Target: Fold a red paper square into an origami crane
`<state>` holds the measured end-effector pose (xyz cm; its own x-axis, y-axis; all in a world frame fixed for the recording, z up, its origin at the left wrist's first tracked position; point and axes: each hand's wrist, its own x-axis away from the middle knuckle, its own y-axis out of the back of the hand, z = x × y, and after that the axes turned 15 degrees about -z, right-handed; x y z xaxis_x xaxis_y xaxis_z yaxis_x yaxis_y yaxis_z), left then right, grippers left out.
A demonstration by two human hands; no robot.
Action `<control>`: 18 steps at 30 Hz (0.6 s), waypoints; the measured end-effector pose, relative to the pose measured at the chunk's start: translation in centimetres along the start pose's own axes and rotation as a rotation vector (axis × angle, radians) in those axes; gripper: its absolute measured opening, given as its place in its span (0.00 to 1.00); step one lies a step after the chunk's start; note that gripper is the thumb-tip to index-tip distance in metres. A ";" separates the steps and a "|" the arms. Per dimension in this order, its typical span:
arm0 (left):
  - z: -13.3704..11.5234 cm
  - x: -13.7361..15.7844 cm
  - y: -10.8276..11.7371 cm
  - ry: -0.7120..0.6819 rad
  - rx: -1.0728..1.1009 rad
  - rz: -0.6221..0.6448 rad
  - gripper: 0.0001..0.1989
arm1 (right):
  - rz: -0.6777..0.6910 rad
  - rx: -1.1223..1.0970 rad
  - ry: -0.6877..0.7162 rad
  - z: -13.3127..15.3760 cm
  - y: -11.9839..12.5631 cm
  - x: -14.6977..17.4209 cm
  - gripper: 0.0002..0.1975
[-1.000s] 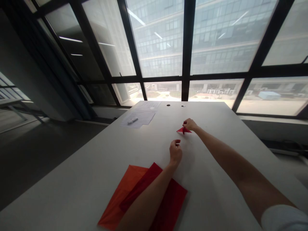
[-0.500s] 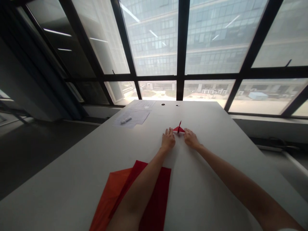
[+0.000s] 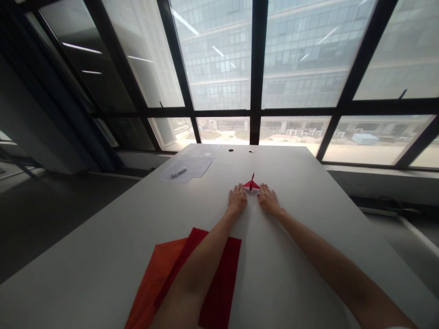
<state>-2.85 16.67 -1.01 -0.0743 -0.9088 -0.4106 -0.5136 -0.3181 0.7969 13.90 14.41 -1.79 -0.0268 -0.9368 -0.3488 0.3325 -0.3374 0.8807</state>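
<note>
A small red origami crane point(image 3: 252, 184) stands on the white table, its wings spread to both sides and a thin point sticking up. My left hand point(image 3: 237, 198) lies flat at the crane's left wing, fingers stretched forward and slightly apart, holding nothing. On the other side, my right hand point(image 3: 269, 199) rests flat with its fingers extended beside the right wing tip. Whether the fingertips touch the wings is too small to tell. Beneath my left forearm are dark red sheets point(image 3: 221, 283) and an orange sheet point(image 3: 154, 274), partly hidden by the arm.
Printed papers point(image 3: 197, 167) lie at the far left of the white table point(image 3: 291, 173), with a whitish tube-like object point(image 3: 179, 172) on them. Two round holes pierce the table near its far edge. Large dark-framed windows point(image 3: 255, 68) rise behind it.
My right hand's fingers have uncurled from the crane's right wing tip and now lie flat. The left hand stays almost in place. The whole view has shifted slightly.
</note>
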 end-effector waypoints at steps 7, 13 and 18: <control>2.1 -0.2 6.0 -0.006 0.134 -0.019 0.28 | -0.063 -0.047 -0.039 1.1 3.1 2.7 0.29; 4.6 6.1 13.5 -0.051 0.199 -0.128 0.25 | -0.064 -0.284 0.229 7.5 6.1 12.1 0.27; 6.2 12.0 16.4 0.043 0.229 -0.380 0.19 | 0.095 -0.354 0.407 12.1 6.9 19.6 0.31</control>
<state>-17.50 2.26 4.38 0.1894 -0.7511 -0.6325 -0.6741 -0.5678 0.4724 4.21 -7.36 1.32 0.3626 -0.8265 -0.4306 0.6146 -0.1352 0.7771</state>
